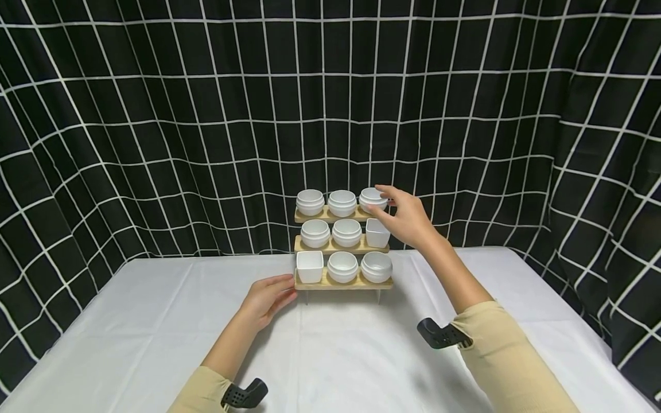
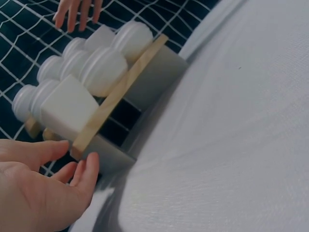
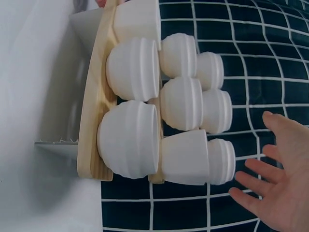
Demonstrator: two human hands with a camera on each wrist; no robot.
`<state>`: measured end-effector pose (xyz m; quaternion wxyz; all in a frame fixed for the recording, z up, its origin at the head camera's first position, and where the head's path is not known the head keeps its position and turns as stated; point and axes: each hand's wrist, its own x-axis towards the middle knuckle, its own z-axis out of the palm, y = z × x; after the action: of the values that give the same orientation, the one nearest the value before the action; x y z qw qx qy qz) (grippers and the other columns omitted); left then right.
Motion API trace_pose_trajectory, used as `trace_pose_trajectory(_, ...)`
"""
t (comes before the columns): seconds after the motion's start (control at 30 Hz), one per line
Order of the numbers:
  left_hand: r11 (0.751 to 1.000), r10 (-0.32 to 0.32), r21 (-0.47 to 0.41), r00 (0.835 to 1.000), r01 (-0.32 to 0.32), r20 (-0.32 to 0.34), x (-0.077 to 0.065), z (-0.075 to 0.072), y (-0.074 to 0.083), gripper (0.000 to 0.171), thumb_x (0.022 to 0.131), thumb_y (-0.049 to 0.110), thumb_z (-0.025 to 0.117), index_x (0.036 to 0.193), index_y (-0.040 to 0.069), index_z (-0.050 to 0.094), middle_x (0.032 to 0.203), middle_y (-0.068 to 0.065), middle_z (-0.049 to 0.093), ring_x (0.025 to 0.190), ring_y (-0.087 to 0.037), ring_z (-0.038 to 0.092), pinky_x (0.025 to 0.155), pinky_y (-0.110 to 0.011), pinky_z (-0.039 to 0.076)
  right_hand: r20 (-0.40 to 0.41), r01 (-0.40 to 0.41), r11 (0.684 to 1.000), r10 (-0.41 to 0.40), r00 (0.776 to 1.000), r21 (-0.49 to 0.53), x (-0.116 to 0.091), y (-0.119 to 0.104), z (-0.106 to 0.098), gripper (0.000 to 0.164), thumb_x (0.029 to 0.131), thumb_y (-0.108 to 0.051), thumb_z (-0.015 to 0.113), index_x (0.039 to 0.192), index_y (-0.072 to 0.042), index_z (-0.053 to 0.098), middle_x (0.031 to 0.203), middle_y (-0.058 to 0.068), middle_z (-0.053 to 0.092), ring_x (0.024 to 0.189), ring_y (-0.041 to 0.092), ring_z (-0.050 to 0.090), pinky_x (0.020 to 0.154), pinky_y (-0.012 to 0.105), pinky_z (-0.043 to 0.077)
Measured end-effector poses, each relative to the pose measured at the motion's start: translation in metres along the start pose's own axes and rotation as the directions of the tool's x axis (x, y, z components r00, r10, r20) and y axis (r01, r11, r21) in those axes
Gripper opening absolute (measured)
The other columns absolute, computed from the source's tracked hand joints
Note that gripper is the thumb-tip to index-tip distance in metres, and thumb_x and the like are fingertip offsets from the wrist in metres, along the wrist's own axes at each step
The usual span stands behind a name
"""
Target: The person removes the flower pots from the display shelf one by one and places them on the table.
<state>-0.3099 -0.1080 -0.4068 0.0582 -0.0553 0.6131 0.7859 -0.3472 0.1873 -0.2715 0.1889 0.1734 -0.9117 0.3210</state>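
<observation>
White-clothed table point(image 1: 155, 332) bears a 3-tier stand point(image 1: 343, 286) of 9 cups point(image 1: 346, 233); left hand point(image 1: 269, 298), loosely spread, at its 8 o'clock; right hand point(image 1: 408, 218), fingers spread, at 2 o'clock.

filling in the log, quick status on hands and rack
Right hand beside white round cup, top right. Left hand at lower left of light-wood three-tier rack, contact unclear. Nothing visibly in the way.

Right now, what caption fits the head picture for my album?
Nine white cups on three wooden shelves, right-hand fingers at the top-right cup.
</observation>
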Motion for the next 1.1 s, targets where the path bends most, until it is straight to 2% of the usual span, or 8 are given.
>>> trace_pose_trajectory(0.2, 0.999, -0.003, -0.036, 1.000, 0.002, -0.009, 0.000, 0.003, -0.002, 0.040, 0.103, -0.008, 0.059, 0.140, -0.021, 0.052, 0.131, -0.031, 0.064, 0.092, -0.013, 0.071, 0.093, -0.024, 0.065, 0.004, 0.009, 1.000, -0.009, 1.000, 0.023, 0.004, -0.004, 0.004, 0.055, 0.105, -0.023, 0.066, 0.152, 0.002, 0.051, 0.142, 0.030, 0.061, 0.129, 0.047, 0.061, 0.110, 0.059, 0.055)
trace_pose_trajectory(0.7, 0.994, -0.042, -0.105, 0.998, 0.038, -0.039, 0.002, 0.005, -0.005, 0.040, 0.103, -0.008, 0.059, 0.140, -0.021, 0.052, 0.132, -0.031, 0.064, 0.090, -0.012, 0.071, 0.095, -0.024, 0.064, 0.037, -0.010, 0.998, 0.007, 0.999, 0.066, 0.014, -0.011, 0.017, 0.056, 0.106, -0.024, 0.066, 0.153, 0.001, 0.050, 0.144, 0.029, 0.060, 0.133, 0.045, 0.060, 0.115, 0.056, 0.053)
trace_pose_trajectory(1.1, 0.988, -0.053, -0.145, 0.998, 0.047, -0.035, 0.000, 0.006, -0.004, 0.041, 0.102, -0.009, 0.059, 0.141, -0.021, 0.052, 0.120, -0.024, 0.069, 0.088, -0.012, 0.071, 0.093, -0.024, 0.065, 0.045, -0.013, 0.997, 0.010, 0.999, 0.073, 0.024, -0.017, 0.019, 0.057, 0.105, -0.025, 0.067, 0.153, 0.001, 0.051, 0.144, 0.028, 0.060, 0.130, 0.045, 0.061, 0.112, 0.056, 0.055)
